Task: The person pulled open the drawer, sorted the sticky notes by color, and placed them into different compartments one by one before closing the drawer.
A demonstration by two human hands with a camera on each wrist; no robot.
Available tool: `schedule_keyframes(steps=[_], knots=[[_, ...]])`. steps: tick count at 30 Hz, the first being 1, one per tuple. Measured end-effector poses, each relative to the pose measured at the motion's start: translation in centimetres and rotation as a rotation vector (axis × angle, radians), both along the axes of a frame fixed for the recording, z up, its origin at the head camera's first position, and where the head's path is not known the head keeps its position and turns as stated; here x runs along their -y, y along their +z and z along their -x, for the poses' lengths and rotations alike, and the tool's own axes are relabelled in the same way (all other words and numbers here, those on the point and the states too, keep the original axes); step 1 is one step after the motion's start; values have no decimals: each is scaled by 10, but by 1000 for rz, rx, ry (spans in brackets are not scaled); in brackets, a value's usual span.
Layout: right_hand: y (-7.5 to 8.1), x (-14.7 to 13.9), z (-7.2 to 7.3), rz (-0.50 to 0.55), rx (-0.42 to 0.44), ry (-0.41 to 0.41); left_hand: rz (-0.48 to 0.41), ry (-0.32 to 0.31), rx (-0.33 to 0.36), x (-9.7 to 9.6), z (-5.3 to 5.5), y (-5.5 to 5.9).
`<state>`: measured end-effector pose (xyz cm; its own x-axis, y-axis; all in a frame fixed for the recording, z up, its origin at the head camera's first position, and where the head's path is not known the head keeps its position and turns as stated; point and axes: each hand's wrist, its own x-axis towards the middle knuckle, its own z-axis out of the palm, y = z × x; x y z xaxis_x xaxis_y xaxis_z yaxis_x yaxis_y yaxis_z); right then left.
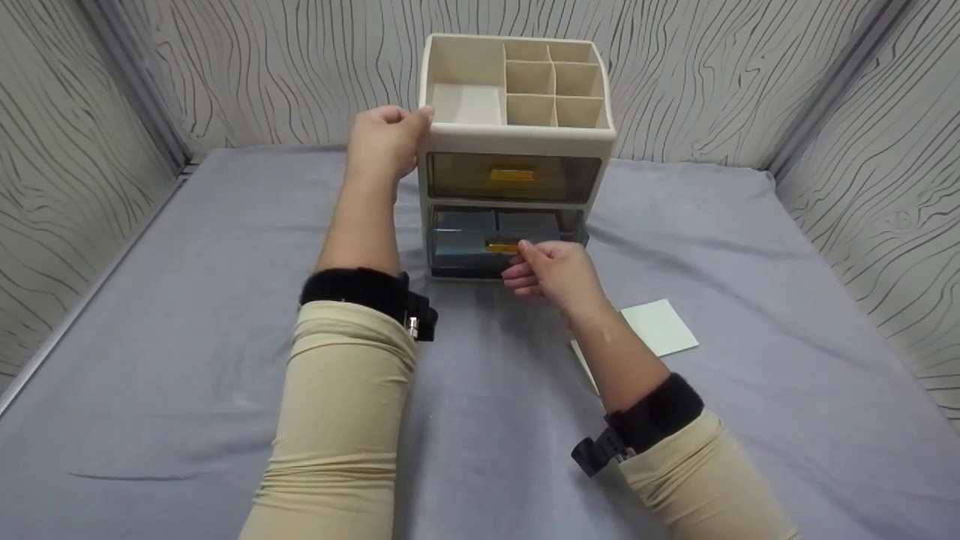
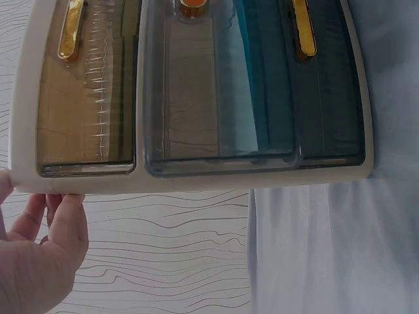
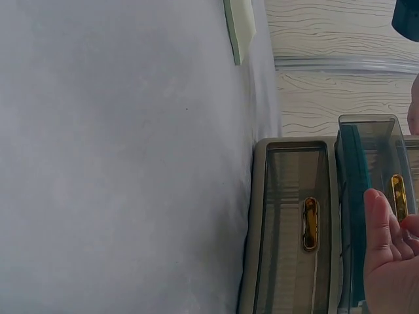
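"What are the hands doing?"
"The left hand (image 1: 384, 142) grips the desktop organizer (image 1: 517, 136) at its upper left edge, thumb and fingers curled. The right hand (image 1: 559, 271) pinches the right end of the amber handle (image 1: 498, 246) on the middle drawer (image 1: 463, 249), which juts past the frame."
"And the room around?"
"The grey cloth (image 1: 480, 420) stretches in front and leftward; rightward, a pale green note pad (image 1: 661, 328) lies beside the right forearm (image 1: 626, 356). The patterned wall (image 1: 300, 67) rises behind."

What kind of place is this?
Probably a staged recording booth: patterned panels close in the back and sides, grey cloth lies under the drawer unit, and wrist cameras are being worn.
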<state>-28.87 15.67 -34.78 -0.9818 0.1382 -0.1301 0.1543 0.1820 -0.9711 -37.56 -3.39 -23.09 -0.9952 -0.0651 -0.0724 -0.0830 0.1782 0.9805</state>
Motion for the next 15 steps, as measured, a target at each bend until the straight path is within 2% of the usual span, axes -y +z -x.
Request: schedule_keyframes(steps=[8, 15], knots=[[1, 3, 14, 12, -26, -8, 17, 4, -9, 2, 1, 0], [2, 0, 21, 5, -6, -29, -6, -4, -3, -1, 1, 0]])
